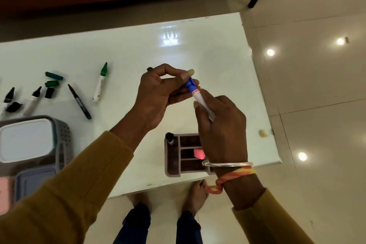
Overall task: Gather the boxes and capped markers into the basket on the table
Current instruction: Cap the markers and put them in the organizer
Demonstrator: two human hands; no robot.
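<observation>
Capping blue marker (pixel 198 95) above mid-desk (pixel 217 49): right hand (pixel 221 130) grips barrel, left hand (pixel 158 93) pinches cap onto tip. Keep cap coaxial, press until seated. Gray basket (pixel 63 136), boxes inside, sits at desk's left near edge.

Glossy white table (pixel 198 49) beyond the fingers; below them a perforated plastic basket (pixel 65 134), a shiny metal bangle (pixel 227 164)

At nine o'clock the frame's edge crops the grey basket (pixel 63 140), while the right hand (pixel 221 132) hides part of the brown organizer (pixel 174 156).
</observation>
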